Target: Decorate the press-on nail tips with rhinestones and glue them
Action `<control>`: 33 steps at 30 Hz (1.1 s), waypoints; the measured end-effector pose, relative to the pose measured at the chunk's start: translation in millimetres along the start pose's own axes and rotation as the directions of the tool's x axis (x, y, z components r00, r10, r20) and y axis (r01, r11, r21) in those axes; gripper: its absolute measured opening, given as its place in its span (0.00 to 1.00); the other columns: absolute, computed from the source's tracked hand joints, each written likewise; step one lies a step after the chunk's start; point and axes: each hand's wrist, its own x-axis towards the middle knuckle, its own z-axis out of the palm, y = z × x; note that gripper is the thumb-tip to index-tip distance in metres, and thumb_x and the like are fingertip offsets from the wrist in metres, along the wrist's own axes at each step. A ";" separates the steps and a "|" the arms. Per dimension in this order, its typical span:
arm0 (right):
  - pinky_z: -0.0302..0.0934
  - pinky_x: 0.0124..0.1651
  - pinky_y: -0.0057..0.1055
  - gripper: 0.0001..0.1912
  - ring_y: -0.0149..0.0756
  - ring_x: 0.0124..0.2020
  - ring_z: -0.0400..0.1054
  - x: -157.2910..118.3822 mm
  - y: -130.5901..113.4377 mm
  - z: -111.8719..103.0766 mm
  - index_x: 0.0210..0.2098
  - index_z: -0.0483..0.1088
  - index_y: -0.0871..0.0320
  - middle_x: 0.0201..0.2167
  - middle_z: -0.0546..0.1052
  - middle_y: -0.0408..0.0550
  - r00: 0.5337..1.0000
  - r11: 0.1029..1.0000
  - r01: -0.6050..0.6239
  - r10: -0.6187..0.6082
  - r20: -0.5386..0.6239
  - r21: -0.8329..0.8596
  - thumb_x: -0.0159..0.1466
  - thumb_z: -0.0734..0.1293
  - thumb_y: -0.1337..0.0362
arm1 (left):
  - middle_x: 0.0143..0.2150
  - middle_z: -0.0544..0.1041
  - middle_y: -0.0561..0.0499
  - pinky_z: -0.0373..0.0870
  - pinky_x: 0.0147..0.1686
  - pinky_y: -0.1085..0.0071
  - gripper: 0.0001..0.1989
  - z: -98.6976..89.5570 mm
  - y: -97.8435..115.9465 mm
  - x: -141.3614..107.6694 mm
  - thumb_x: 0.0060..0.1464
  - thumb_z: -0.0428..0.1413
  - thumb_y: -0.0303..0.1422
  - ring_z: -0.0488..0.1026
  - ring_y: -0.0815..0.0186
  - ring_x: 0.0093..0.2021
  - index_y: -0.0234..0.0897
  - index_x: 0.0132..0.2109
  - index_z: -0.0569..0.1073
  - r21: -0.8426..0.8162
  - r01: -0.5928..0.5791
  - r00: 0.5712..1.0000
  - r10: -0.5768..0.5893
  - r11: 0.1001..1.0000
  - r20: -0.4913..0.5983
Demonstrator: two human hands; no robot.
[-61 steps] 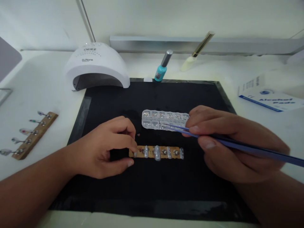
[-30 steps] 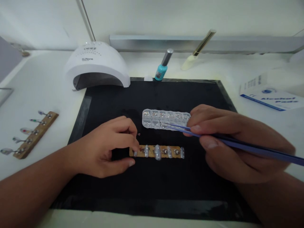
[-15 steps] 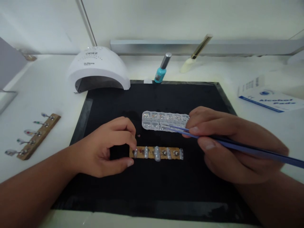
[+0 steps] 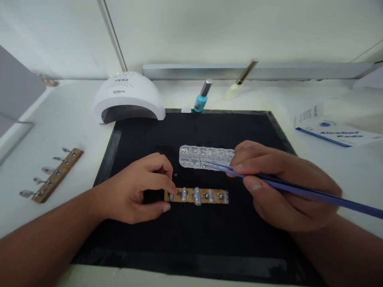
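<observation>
In the head view a wooden nail-tip stand [image 4: 191, 195] lies on the black mat, with several clear glittery false nails mounted across it. My left hand [image 4: 143, 189] pinches its left end, a finger on top and the thumb at the near corner. My right hand [image 4: 284, 183] holds blue tweezers [image 4: 287, 186] like a pen. The tweezers' tips are over the lower row of a clear compartment box [image 4: 206, 156] of tiny rhinestones. Whether the tips grip a stone is too small to tell. One small reddish speck [image 4: 175, 174] lies between box and stand.
A white nail lamp [image 4: 128, 95] stands at the back left. Behind the mat are a turquoise polish bottle [image 4: 200, 101] and a pale gold-capped bottle [image 4: 232, 91]. A second nail stand [image 4: 58, 175] lies left, an alcohol pads box [image 4: 332, 129] right.
The view has shifted slightly, so the scene sits a little lower. The tweezers' tips stay over the box's lower row, and the left hand keeps to the stand's left end.
</observation>
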 end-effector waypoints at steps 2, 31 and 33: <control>0.65 0.30 0.41 0.21 0.41 0.29 0.70 0.2 -0.1 -0.1 0.46 0.76 0.54 0.32 0.77 0.48 1.000 1.000 0.012 -0.012 0.000 0.012 0.56 0.67 0.77 | 0.42 0.69 0.48 0.71 0.42 0.69 0.10 0.5 -0.5 -1.1 0.54 0.60 0.24 0.70 0.65 0.41 0.37 0.44 0.76 -0.007 0.007 1.000 -0.007 1.000 0.001; 0.64 0.33 0.39 0.18 0.39 0.32 0.68 -0.5 -2.2 0.5 0.46 0.73 0.56 0.34 0.75 0.48 1.000 1.000 0.005 -0.005 0.027 0.010 0.59 0.64 0.77 | 0.43 0.67 0.52 0.67 0.43 0.76 0.09 2.1 -1.3 -3.5 0.56 0.58 0.21 0.67 0.72 0.42 0.36 0.42 0.75 -0.032 0.032 0.999 -0.032 0.999 0.001; 0.64 0.33 0.39 0.18 0.39 0.32 0.68 -0.5 -2.4 0.9 0.46 0.73 0.55 0.34 0.75 0.48 1.000 1.000 -0.009 0.008 0.027 0.009 0.59 0.64 0.77 | 0.43 0.67 0.52 0.67 0.43 0.76 0.09 2.0 -1.2 -3.5 0.56 0.58 0.21 0.67 0.72 0.42 0.37 0.42 0.75 -0.033 0.032 0.999 -0.032 0.999 -0.002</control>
